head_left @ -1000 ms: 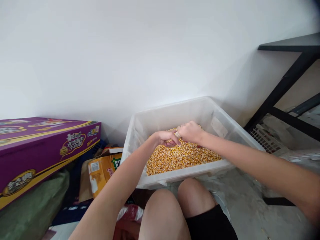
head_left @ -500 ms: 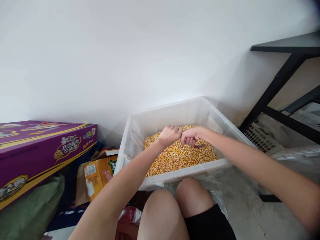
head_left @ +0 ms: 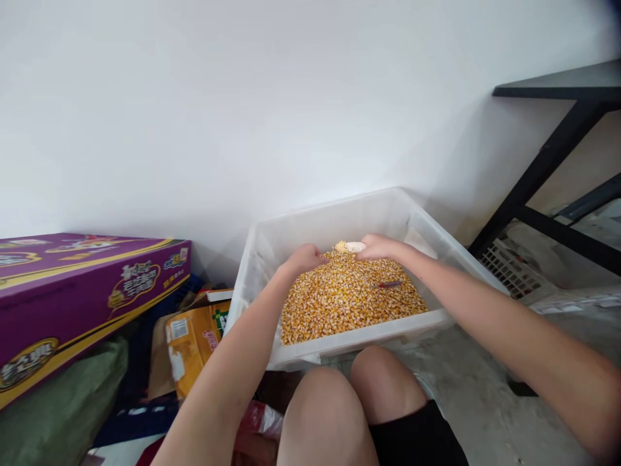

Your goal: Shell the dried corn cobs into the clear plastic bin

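Note:
A white plastic bin [head_left: 286, 355] holds a bed of loose yellow corn kernels [head_left: 339, 304]. Over its far side, my right hand [head_left: 379, 247] is closed around one end of a corn cob [head_left: 356, 246]. The cob's middle is bare and pale, while yellow kernels cover its left tip. My left hand [head_left: 305, 257] is apart from the cob, to its left, low above the kernels. Its fingers point right and are mostly hidden. A thin tool with a reddish handle [head_left: 388, 284] lies on the kernels, nearer to me than my right hand.
A purple carton [head_left: 87, 278] stands at left, above a green sack [head_left: 68, 401]. Beside the bin lies an orange package [head_left: 191, 343]. A black-legged table [head_left: 538, 152] and a white plastic basket [head_left: 509, 268] are at right. Behind the bin rises a white wall [head_left: 291, 110].
My hands were together over the kernels and have moved apart, the left one leftward, the right one slightly up and away. The cob in my right hand and the red-handled tool now show more clearly.

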{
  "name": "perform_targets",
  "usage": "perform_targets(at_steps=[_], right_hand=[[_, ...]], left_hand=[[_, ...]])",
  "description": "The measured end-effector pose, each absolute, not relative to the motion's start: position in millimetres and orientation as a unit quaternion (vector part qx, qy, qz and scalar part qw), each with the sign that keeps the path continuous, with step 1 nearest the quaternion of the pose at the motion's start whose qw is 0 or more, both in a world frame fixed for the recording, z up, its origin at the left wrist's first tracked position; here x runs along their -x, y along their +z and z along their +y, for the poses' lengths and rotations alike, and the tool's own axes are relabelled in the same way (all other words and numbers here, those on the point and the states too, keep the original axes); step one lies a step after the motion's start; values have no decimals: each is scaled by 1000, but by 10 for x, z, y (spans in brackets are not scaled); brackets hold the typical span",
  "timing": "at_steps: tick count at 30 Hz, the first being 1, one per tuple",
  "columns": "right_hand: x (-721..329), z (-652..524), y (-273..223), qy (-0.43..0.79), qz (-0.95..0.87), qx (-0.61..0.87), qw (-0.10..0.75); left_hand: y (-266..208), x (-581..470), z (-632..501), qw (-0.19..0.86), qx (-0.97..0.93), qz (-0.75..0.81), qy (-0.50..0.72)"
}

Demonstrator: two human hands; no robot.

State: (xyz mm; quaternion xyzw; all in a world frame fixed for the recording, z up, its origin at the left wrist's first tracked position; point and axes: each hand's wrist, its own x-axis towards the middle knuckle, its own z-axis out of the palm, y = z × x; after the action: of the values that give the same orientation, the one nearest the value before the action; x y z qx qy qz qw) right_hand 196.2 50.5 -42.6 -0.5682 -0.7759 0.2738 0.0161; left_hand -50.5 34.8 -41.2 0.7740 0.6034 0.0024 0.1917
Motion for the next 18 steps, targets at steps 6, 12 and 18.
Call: perform_targets(at_steps=[6,12,18], right_hand=[[-1903,402,-332,305,-784,535,85],[-1848,264,-226,300,-791,513,142],[-1865,233,-192,257,-822,490,136]], left_hand=[[-299,325,252,446,-702,531,163],[-234,216,217,479,-700,464,257],[-106,180,177,497,-685,462,264]])
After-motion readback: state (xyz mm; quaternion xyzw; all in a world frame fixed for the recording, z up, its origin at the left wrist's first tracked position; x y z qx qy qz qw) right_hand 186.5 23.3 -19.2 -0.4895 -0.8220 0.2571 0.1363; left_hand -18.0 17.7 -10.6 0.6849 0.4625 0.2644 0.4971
